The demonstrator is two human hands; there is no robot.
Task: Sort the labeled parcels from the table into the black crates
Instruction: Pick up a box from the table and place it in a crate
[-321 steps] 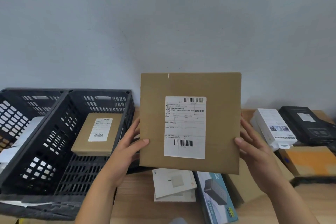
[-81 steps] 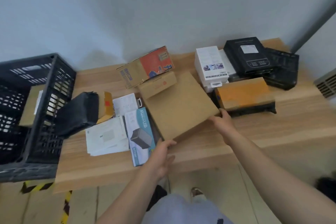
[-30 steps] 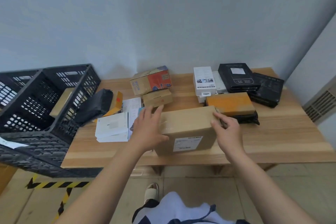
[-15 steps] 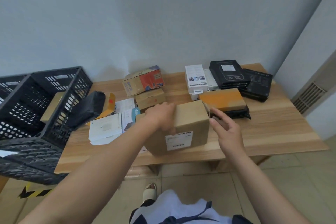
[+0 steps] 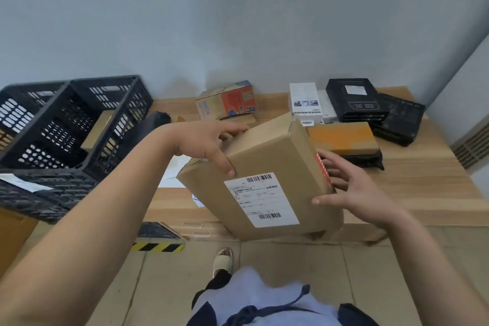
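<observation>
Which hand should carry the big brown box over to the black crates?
Probably the left hand. It already grips the cardboard box over its top edge, and the black crates stand on that side. The right hand only steadies the far side with spread fingers.

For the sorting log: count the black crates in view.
2: the nearer crate left of the table holds a brown parcel; the second crate sits beside it, cut off at frame edge.

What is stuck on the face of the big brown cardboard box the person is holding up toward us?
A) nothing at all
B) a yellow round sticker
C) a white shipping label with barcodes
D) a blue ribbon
C: the big brown cardboard box shows a white rectangular shipping label with barcodes at its top and bottom.
</observation>
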